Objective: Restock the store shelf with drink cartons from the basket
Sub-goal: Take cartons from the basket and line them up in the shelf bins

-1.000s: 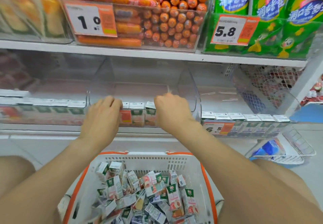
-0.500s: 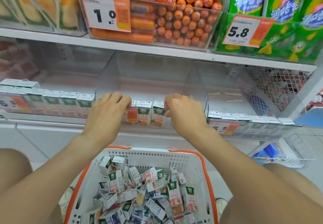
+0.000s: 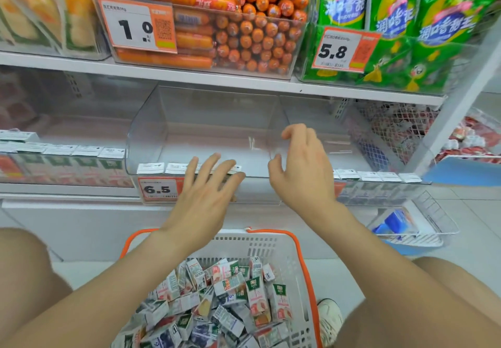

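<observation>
Along the front edge of the clear bin (image 3: 217, 111) on the middle store shelf (image 3: 67, 193) stands a short row of drink cartons (image 3: 162, 168), filling only the left part of that edge; the right part and the depth behind are bare. The left hand (image 3: 206, 193) lies flat over the right end of that row, fingers straight and spread, gripping nothing. The right hand (image 3: 302, 168) hovers at the bin's front right corner, fingers loosely curled and empty; whether it touches the bin's side wall I cannot tell.

The step in hand looks like settling the front row, with the task far from done: the basket (image 3: 271, 239) just below, between the person's knees, holds a loose heap of cartons (image 3: 244, 293) lying at all angles. The next move calls for the hands to drop to the basket, pick cartons out, turn them upright and set them beside the row, toward the bin's right corner.

Neighbouring bins to the left (image 3: 81, 157) and right (image 3: 379, 176) already carry full front rows. A price tag (image 3: 157, 189) reading 6.5 hangs at the bin's front left corner. On the shelf above sit a box of orange sausages (image 3: 244, 38) and green snack bags (image 3: 393, 8); that shelf's edge hangs low over the bin, so cartons must likely go in from the front. A wire rack (image 3: 428, 225) stands low at the right, well apart
</observation>
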Demonstrator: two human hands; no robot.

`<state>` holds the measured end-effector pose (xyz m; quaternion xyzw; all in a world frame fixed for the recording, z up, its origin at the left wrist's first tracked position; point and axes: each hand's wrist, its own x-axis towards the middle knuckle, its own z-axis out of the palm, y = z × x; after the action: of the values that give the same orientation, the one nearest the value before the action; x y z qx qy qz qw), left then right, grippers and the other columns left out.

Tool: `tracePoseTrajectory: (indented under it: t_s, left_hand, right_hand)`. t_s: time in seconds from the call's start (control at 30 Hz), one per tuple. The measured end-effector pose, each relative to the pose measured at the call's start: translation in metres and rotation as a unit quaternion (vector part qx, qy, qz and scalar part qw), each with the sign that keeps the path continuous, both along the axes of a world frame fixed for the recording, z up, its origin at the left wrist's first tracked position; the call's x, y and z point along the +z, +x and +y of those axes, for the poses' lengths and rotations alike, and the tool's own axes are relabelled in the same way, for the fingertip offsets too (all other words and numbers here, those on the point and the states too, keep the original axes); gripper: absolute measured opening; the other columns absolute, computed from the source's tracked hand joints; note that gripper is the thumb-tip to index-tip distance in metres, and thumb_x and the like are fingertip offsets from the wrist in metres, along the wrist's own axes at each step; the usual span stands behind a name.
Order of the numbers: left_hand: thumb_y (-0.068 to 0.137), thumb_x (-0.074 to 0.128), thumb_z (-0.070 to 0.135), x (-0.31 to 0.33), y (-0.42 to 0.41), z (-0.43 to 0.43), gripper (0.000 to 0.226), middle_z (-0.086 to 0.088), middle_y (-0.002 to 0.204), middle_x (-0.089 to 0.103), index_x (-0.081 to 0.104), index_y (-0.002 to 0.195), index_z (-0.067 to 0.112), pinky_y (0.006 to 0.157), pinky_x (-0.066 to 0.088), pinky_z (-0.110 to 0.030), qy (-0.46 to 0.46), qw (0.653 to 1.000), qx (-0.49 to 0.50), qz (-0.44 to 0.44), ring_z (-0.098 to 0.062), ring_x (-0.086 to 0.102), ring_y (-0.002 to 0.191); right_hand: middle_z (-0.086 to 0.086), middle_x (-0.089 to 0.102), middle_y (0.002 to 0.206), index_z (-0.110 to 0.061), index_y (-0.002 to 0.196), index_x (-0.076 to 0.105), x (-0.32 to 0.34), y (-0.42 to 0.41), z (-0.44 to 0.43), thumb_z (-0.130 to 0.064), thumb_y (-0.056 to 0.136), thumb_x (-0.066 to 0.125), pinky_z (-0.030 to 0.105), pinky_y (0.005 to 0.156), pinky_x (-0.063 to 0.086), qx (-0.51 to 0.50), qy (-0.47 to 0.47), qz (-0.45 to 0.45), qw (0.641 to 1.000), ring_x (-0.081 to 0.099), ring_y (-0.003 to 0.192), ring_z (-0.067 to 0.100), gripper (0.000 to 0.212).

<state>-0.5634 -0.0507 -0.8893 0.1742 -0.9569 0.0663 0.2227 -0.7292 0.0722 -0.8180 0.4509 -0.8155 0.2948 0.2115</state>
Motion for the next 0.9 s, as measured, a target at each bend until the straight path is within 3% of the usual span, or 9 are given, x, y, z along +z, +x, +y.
tracePoseTrajectory:
  t_s: [0.1,0.27,0.3,0.33,0.4,0.5,0.63,0.73,0.9]
  left_hand:
    - [0.057,0.059,-0.025,-0.008,-0.017,0.003,0.102,-0.01,0.16,0.039,0.045,0.148,0.02,0.122,0.015,-0.071,-0.003,0.999,0.009,-0.031,-0.044,0.024,0.155]
    - [0.047,0.055,-0.033,-0.016,-0.035,-0.003,0.11,-0.008,0.157,0.044,0.044,0.14,0.023,0.118,-0.002,-0.076,0.012,0.999,0.038,-0.03,-0.047,0.029,0.152]
    - [0.047,0.054,-0.034,-0.017,-0.037,-0.003,0.109,-0.009,0.157,0.045,0.045,0.14,0.022,0.117,-0.005,-0.076,0.016,0.999,0.038,-0.028,-0.047,0.03,0.151]
    - [0.048,0.053,-0.034,-0.016,-0.038,-0.002,0.107,-0.009,0.156,0.046,0.046,0.139,0.021,0.116,-0.005,-0.077,0.018,0.999,0.037,-0.027,-0.047,0.031,0.15]
    - [0.049,0.051,-0.034,-0.015,-0.038,-0.002,0.105,-0.009,0.154,0.047,0.047,0.139,0.02,0.116,-0.006,-0.078,0.023,0.999,0.034,-0.022,-0.047,0.033,0.149]
    - [0.051,0.049,-0.033,-0.01,-0.034,-0.002,0.103,-0.01,0.154,0.047,0.048,0.14,0.02,0.118,-0.003,-0.076,0.035,0.999,0.022,-0.023,-0.045,0.032,0.151]
    - [0.078,0.063,-0.014,0.004,-0.015,-0.006,0.068,-0.013,0.15,0.048,0.051,0.138,0.017,0.124,0.018,-0.065,0.032,0.999,-0.019,0.0,-0.04,0.038,0.147]
    - [0.085,0.064,0.001,0.023,0.014,-0.021,0.034,-0.011,0.122,0.057,0.06,0.118,0.01,0.1,0.043,-0.048,0.027,0.994,-0.014,0.1,-0.038,0.054,0.113]
    - [0.076,0.056,-0.004,0.057,0.08,-0.082,0.026,-0.008,0.102,0.05,0.054,0.098,0.011,0.073,0.037,-0.042,0.063,0.966,0.144,0.204,-0.032,0.046,0.09]
  right_hand:
    - [0.014,0.064,0.109,-0.007,0.125,0.056,-0.006,-0.028,0.004,-0.02,0.093,0.059,0.045,0.079,0.051,-0.056,0.077,-0.064,0.993,0.061,0.1,0.038,0.034]
    - [0.02,0.066,0.071,0.006,0.09,0.065,0.004,-0.049,0.001,0.001,0.08,0.05,0.05,0.071,0.053,-0.05,0.079,-0.178,0.98,0.053,0.08,0.048,0.019]
    - [0.023,0.055,0.064,0.008,0.08,0.06,0.006,-0.05,-0.001,0.002,0.074,0.047,0.036,0.075,0.054,-0.05,0.079,-0.185,0.978,0.041,0.072,0.046,0.016]
    - [0.023,0.043,0.061,0.009,0.073,0.053,0.007,-0.05,-0.003,0.002,0.069,0.043,0.029,0.071,0.023,-0.051,0.087,-0.18,0.978,0.031,0.069,0.042,0.013]
    - [0.025,0.044,0.06,0.01,0.071,0.055,0.009,-0.054,-0.005,-0.003,0.065,0.04,0.038,0.059,0.036,-0.049,0.089,-0.184,0.978,0.037,0.068,0.046,0.02]
    - [0.029,0.07,0.085,0.01,0.098,0.067,0.013,-0.051,-0.004,-0.003,0.07,0.048,0.049,0.08,0.057,-0.058,0.084,-0.202,0.974,0.061,0.094,0.046,0.036]
    - [0.016,0.054,0.116,-0.009,0.126,0.056,0.008,-0.018,-0.016,-0.005,0.084,0.06,0.044,0.081,0.046,-0.063,0.101,-0.069,0.99,0.052,0.099,0.04,0.042]
    - [0.01,0.054,0.116,-0.015,0.124,0.061,0.001,0.022,-0.038,-0.013,0.088,0.06,0.048,0.087,0.048,0.061,0.095,-0.047,0.993,0.054,0.104,0.035,0.036]
    - [0.006,0.065,0.112,-0.015,0.118,0.067,-0.001,0.1,-0.08,-0.014,0.092,0.057,0.044,0.09,0.05,0.225,0.099,-0.042,0.968,0.06,0.105,0.03,0.028]
